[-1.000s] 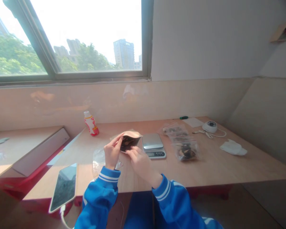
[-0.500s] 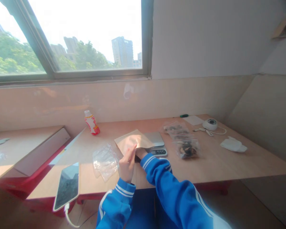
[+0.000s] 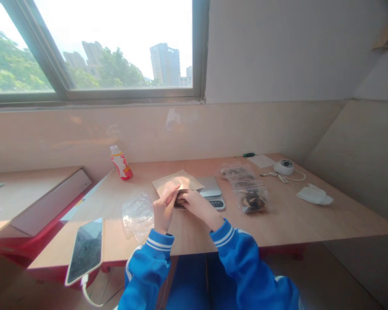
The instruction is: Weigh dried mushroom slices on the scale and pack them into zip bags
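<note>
A tan paper bag (image 3: 171, 181) lies tilted in front of me, its mouth turned toward me. My left hand (image 3: 164, 206) is closed on the bag's near edge, thumb and fingers pressed together. My right hand (image 3: 194, 201) is at the bag's mouth with its fingers curled inward. Something dark shows just below those fingertips, but what they hold is hidden. Partly behind the bag and right hand is a silver kitchen scale (image 3: 212, 188) with a dark display. Left of the hands lie clear plastic bags (image 3: 137, 215).
Right of the scale, several clear zip bags (image 3: 252, 199) hold dark dried pieces. Farther right are a white round device with a cable (image 3: 283, 167) and a crumpled white tissue (image 3: 315, 195). At left stand a red-and-white bottle (image 3: 121, 162) and a phone (image 3: 86, 249) plugged into a cable.
My right hand, before hidden to the wrist in the paper bag, has drawn back toward me to its mouth. My left hand stays on the bag. The view has shifted slightly.
</note>
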Tool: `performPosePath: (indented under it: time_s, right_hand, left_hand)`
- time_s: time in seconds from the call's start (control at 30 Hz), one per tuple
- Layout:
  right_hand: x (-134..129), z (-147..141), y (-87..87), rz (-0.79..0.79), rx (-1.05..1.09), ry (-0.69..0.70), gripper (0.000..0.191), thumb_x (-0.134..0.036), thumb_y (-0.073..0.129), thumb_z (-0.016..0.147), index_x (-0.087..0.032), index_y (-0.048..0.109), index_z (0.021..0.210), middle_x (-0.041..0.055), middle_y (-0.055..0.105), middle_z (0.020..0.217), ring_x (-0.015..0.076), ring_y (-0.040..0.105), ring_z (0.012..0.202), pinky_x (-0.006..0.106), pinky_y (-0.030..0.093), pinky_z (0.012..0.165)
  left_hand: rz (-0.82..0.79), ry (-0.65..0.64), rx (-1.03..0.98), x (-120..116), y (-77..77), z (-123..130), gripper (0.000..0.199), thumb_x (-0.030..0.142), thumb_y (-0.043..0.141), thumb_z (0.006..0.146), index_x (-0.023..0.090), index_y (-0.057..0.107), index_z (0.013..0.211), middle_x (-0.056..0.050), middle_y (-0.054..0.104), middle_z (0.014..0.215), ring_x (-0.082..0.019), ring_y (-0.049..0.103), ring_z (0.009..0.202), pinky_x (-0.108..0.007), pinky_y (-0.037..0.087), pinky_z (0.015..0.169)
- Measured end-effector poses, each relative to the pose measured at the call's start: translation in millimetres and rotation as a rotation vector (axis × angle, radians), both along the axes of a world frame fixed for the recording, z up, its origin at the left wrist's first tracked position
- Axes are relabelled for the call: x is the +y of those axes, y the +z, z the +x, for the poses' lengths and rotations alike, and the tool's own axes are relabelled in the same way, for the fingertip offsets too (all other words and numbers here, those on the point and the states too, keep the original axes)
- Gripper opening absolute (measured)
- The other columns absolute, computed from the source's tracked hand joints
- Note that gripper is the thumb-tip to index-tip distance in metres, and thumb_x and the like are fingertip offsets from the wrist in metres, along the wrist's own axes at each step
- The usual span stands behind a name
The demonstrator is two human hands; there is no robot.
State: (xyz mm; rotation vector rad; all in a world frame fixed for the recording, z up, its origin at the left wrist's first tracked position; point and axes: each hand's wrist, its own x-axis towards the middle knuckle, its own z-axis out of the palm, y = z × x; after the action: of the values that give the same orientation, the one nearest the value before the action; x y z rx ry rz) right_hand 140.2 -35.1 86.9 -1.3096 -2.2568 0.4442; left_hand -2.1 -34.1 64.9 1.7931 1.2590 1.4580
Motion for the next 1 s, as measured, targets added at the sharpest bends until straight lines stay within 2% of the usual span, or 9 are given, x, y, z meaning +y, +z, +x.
performPosePath:
  time_s: [0.2,0.37,0.43,0.5,0.57,0.67,0.83,0.93,1.0]
  right_hand:
    - [-7.5,19.5,1.8,0.110,0.351,0.100,0.018,-0.012,0.054,0.088,-0.020,0.070,0.089,0.0061,0.064,0.114,0.0166,0.060,0.106,0.030,0.048,0.092]
    - [-12.6,43.1,2.5,0.092,0.691,0.040,0.017,-0.026,0.064,0.083,-0.021,0.072,0.097,0.0072,0.064,0.116,0.0196,0.059,0.110,0.033,0.049,0.093]
    - [-9.0,59.1,-3.1,0.079,0.838,-0.006,0.021,-0.032,0.065,0.082,-0.020,0.071,0.099,0.0086,0.064,0.117,0.0208,0.059,0.111,0.034,0.050,0.093]
    - [0.4,76.3,-14.6,0.101,0.921,-0.117,0.025,-0.036,0.065,0.081,-0.019,0.070,0.099,0.0103,0.063,0.119,0.0219,0.060,0.109,0.036,0.051,0.092]
    - [14.8,91.0,-30.4,0.148,0.849,-0.266,0.027,-0.037,0.066,0.079,-0.017,0.070,0.097,0.0127,0.064,0.117,0.0233,0.061,0.107,0.039,0.050,0.093]
    - [38.5,102.2,-53.3,0.162,0.552,-0.389,0.023,-0.029,0.064,0.079,-0.014,0.071,0.095,0.0152,0.064,0.113,0.0245,0.060,0.108,0.042,0.046,0.096]
    - [60.9,99.3,-70.7,0.123,0.403,-0.363,0.026,-0.019,0.071,0.070,-0.015,0.072,0.095,0.0150,0.062,0.117,0.0255,0.060,0.109,0.041,0.045,0.096]
    - [62.7,98.6,-73.3,0.113,0.348,-0.350,0.032,-0.022,0.073,0.070,-0.015,0.071,0.101,0.0170,0.059,0.122,0.0278,0.056,0.116,0.043,0.043,0.099]
    - [61.4,100.0,-73.3,0.117,0.301,-0.348,0.033,-0.028,0.068,0.077,-0.015,0.068,0.108,0.0175,0.059,0.126,0.0284,0.053,0.120,0.045,0.041,0.101]
  left_hand:
    - [-0.039,-0.043,-0.026,12.9,19.7,-5.6,0.027,0.038,0.060,0.080,0.026,0.073,0.100,-0.001,0.072,0.107,-0.022,0.066,0.104,-0.031,0.051,0.092]
    - [-0.058,-0.003,-0.055,24.8,28.0,-8.3,0.026,0.037,0.061,0.079,0.024,0.074,0.098,-0.003,0.074,0.101,-0.023,0.068,0.099,-0.033,0.052,0.090]
    - [-0.061,0.027,-0.076,31.8,27.0,-7.9,0.027,0.037,0.062,0.078,0.024,0.074,0.098,-0.003,0.074,0.099,-0.023,0.069,0.096,-0.032,0.053,0.088]
    - [-0.058,0.066,-0.095,39.1,23.2,-6.6,0.027,0.039,0.063,0.078,0.024,0.074,0.098,-0.003,0.074,0.099,-0.023,0.069,0.096,-0.032,0.053,0.086]
    - [-0.044,0.114,-0.120,45.2,16.6,-4.6,0.028,0.039,0.062,0.079,0.024,0.074,0.099,-0.003,0.074,0.100,-0.022,0.069,0.095,-0.031,0.053,0.086]
    - [0.010,0.184,-0.155,49.3,2.5,-1.0,0.029,0.038,0.060,0.081,0.024,0.072,0.102,-0.004,0.073,0.105,-0.021,0.068,0.098,-0.032,0.052,0.091]
    - [0.085,0.183,-0.188,44.0,-18.5,4.7,0.030,0.037,0.057,0.084,0.022,0.071,0.106,-0.005,0.070,0.112,-0.021,0.064,0.106,-0.034,0.048,0.098]
    - [0.116,0.180,-0.182,40.7,-23.3,7.3,0.029,0.035,0.057,0.084,0.021,0.071,0.105,-0.006,0.070,0.113,-0.022,0.063,0.109,-0.036,0.046,0.101]
    - [0.120,0.180,-0.180,40.4,-23.2,8.5,0.029,0.035,0.057,0.084,0.019,0.071,0.105,-0.007,0.069,0.114,-0.023,0.063,0.109,-0.037,0.046,0.101]
